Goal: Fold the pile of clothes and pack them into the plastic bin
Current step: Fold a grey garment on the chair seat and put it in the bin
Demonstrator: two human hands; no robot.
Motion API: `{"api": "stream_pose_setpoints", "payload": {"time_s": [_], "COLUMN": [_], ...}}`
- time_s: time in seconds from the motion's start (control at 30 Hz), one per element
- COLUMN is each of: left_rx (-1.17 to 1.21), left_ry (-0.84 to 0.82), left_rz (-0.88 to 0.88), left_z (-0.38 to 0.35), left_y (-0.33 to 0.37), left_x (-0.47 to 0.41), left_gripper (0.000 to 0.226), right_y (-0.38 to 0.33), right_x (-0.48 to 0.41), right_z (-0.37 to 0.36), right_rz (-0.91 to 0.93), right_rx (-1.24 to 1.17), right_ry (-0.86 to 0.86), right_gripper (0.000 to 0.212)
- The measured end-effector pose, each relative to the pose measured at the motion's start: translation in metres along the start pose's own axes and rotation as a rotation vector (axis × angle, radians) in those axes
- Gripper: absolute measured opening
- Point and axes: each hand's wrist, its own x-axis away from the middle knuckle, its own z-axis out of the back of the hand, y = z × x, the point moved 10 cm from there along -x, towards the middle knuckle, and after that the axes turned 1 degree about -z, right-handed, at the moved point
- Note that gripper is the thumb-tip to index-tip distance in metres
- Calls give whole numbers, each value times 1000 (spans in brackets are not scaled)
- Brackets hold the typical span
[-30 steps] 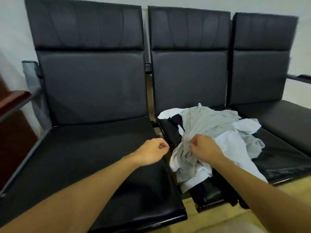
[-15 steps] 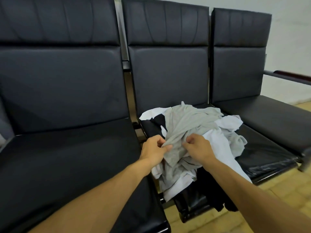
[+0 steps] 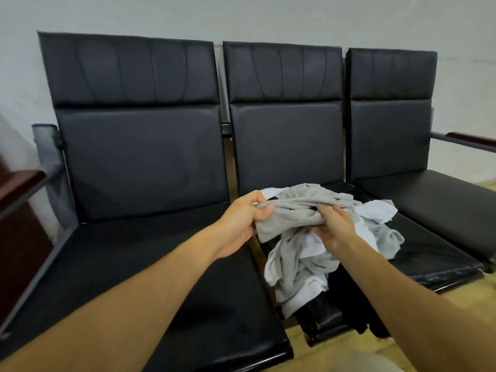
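Both hands are on one grey garment (image 3: 292, 210): the left hand (image 3: 243, 221) pinches a bunched end under its thumb, the right hand (image 3: 335, 226) grips the other end, holding it up just over the pile of clothes (image 3: 298, 264) heaped on the middle seat (image 3: 434, 251) of the black bench (image 3: 284, 146). I'd say find the hem or shoulders first, shake it loose, then lay it flat on the left seat (image 3: 161, 264) to fold. No plastic bin in sight yet.

wall (image 3: 241, 14): pale, plain | three-seat black bench (image 3: 145, 157) | wooden armrests (image 3: 18, 181) | floor (image 3: 418, 299): light wood
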Motion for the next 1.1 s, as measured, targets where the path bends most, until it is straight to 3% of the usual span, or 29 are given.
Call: {"api": "stream_pose_setpoints", "payload": {"time_s": [0.07, 0.13, 0.2, 0.27, 0.43, 0.63, 0.77, 0.87, 0.93, 1.0, 1.1], "left_rx": [23, 74, 188, 330, 499, 508, 458, 329, 155, -138, -740], "left_ry": [53, 120, 182, 215, 340, 607, 709, 879, 944, 943, 888], "left_rz": [-7, -15, -30, -53, -121, -82, 11, 127, 209, 267, 288], "left_z": [18, 39, 63, 85, 148, 220, 253, 286, 301, 307, 297], "left_y": [3, 4, 5, 11, 23, -21, -66, -96, -111, -113, -97], "left_x": [9, 18, 29, 45, 100, 166, 191, 202, 201, 197, 185], "left_gripper": [25, 19, 14, 27, 42, 32, 38, 37, 28, 19, 33], "right_y": [-9, -23, -37, -47, -34, 35, 95, 117, 124, 128, 133], "right_x": [1, 13, 33, 57, 119, 163, 178, 186, 179, 163, 138], "right_z": [2, -16, -46, -83, -173, -224, -223, -220, -212, -200, -180], "right_rz": [72, 166, 302, 437, 590, 517, 196, 152, 171, 219, 312], "right_rx": [193, 370, 548, 688, 741, 794, 793, 948, 1001, 1038, 1163], "right_ry": [118, 107, 21, -83, -400, -606, -746, -844, -820, -735, -614], "right_gripper": [20, 27, 31, 30, 19, 13, 8, 21, 27, 28, 16]}}
